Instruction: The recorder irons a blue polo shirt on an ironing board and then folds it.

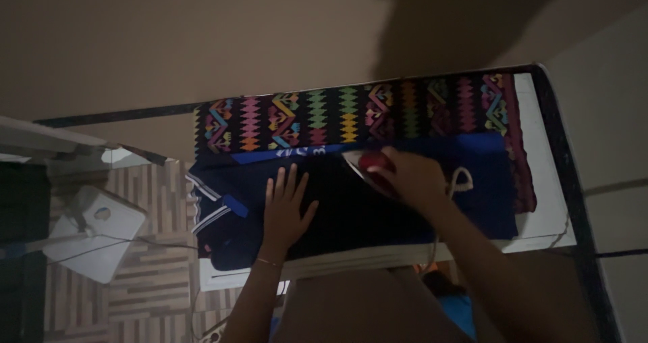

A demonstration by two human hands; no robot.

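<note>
Head view, dim light. The left hand [283, 211] lies flat, palm down, on a dark navy shirt [351, 208], its fingers [282, 184] spread apart and gripping nothing. The right hand [415, 179] is closed around the red handle of a clothes iron [368, 164], whose pale soleplate rests on the shirt just beside the left hand's fingertips. The shirt is spread across a counter [547, 215] with a white top and dark edge; its collar [212, 211], trimmed with pale stripes, points toward the left end. Beneath and beyond the shirt lies a dark cloth with multicoloured zigzag bands [351, 113]. A white cord [462, 177] loops behind the right wrist. Left of the counter, a white box-like object [94, 235] sits on a patterned floor [145, 289].
</note>
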